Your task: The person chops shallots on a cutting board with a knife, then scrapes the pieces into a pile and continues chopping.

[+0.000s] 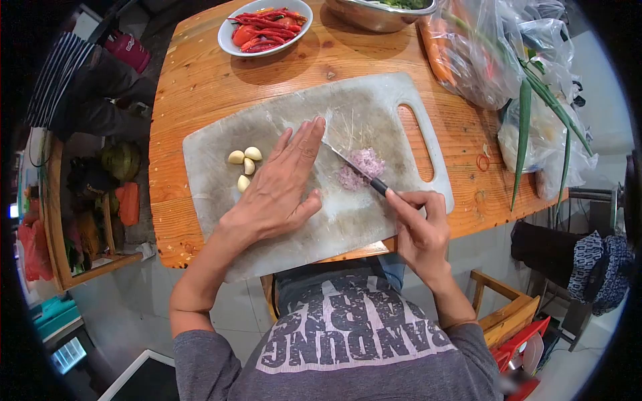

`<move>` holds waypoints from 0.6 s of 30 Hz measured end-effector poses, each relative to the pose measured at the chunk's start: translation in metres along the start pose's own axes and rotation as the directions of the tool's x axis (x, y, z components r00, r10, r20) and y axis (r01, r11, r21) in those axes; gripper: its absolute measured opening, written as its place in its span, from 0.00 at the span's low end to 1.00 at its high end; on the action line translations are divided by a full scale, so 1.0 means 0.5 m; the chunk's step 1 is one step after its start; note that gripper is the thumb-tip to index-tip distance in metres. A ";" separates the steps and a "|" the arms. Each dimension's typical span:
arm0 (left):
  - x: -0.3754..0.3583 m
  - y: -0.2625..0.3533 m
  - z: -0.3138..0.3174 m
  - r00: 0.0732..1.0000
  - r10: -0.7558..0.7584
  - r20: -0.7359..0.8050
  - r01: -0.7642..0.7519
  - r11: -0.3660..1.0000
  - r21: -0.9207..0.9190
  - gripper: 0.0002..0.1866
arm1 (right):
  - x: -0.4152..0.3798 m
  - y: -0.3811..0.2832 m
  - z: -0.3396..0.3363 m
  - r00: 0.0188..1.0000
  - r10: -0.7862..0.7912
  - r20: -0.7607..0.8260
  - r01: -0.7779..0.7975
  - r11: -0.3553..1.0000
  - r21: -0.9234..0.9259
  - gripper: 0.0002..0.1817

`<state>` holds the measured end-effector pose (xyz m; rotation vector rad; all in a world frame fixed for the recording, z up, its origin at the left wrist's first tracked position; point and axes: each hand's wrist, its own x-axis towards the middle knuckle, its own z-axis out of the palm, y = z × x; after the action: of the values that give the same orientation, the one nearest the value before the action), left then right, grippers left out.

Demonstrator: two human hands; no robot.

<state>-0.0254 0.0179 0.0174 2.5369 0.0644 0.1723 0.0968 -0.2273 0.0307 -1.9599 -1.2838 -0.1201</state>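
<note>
A worn white cutting board (301,247) lies on the wooden table in front of me. My left hand (284,177) is flat over its middle, fingers stretched out and the thumb apart. In my right hand (424,230) is a small knife (358,167) with a dark handle, its blade pointing up and left toward my left fingertips. The blade crosses a pile of finely chopped shallot (364,162), pinkish white. Left of my left hand sit several peeled garlic cloves (251,153) in a loose group.
On the wooden table (194,73), a white bowl (227,41) holds red chilies and tomatoes. Beside it stands a metal bowl (374,21) with greens. Plastic bags (488,73) with carrots and green leaves fill the right side. A red rubber band (483,162) lies near them.
</note>
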 end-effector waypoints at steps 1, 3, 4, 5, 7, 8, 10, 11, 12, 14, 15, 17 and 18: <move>0.004 0.001 -0.001 1.000 -0.002 0.000 0.002 1.000 -0.008 0.56 | 0.002 0.004 0.003 1.000 0.013 0.017 -0.014 1.000 0.015 0.29; 0.003 0.012 -0.002 0.999 -0.009 0.033 0.010 0.999 -0.035 0.56 | -0.001 0.001 -0.009 1.000 0.021 -0.014 -0.021 0.999 0.024 0.29; 0.002 0.010 0.000 1.000 -0.004 0.028 0.005 1.000 -0.017 0.56 | 0.004 0.006 -0.007 0.999 0.029 -0.022 -0.029 0.999 0.019 0.29; 0.001 0.007 0.000 1.000 -0.002 0.020 0.002 1.000 0.002 0.56 | 0.007 0.008 -0.005 0.999 0.034 -0.029 -0.033 0.999 0.016 0.30; 0.005 0.004 -0.003 1.000 0.005 -0.001 -0.005 1.000 0.019 0.56 | 0.015 0.010 -0.008 0.999 0.028 -0.026 -0.027 0.999 0.024 0.29; 0.008 0.004 -0.002 1.000 0.009 0.001 -0.009 1.000 0.013 0.56 | 0.015 0.010 -0.009 0.999 0.031 -0.024 -0.030 0.999 0.029 0.29; 0.006 0.007 0.002 1.000 0.012 0.017 -0.012 1.000 0.007 0.56 | 0.010 0.010 -0.009 0.997 0.061 -0.037 -0.060 0.997 0.047 0.28; 0.006 0.006 0.000 1.000 0.010 0.014 -0.010 1.000 0.018 0.56 | 0.007 0.016 -0.006 0.998 0.064 -0.018 -0.063 0.997 0.053 0.28; 0.007 0.006 -0.002 1.000 0.009 0.007 -0.009 0.999 0.032 0.56 | 0.003 0.026 -0.002 0.998 0.063 -0.001 -0.063 0.996 0.061 0.28; 0.009 0.005 0.001 1.000 0.024 0.009 -0.024 1.000 0.006 0.56 | 0.011 0.032 -0.007 0.999 0.042 -0.001 -0.042 0.997 0.065 0.27; 0.006 0.007 0.003 0.999 0.028 0.020 -0.027 1.000 -0.013 0.56 | 0.015 0.019 -0.023 0.999 0.039 -0.009 -0.038 0.997 0.063 0.27; 0.005 0.004 0.003 1.000 0.015 0.017 -0.015 1.000 -0.003 0.56 | 0.013 0.019 -0.024 0.999 0.050 0.001 -0.050 0.996 0.070 0.27; 0.006 0.004 0.003 1.000 0.010 0.010 -0.010 1.000 0.003 0.56 | 0.010 0.032 -0.012 0.998 0.060 0.020 -0.062 0.995 0.079 0.27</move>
<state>-0.0220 0.0156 0.0177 2.5410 0.0479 0.1636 0.1145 -0.2306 0.0285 -1.9336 -1.2200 -0.0209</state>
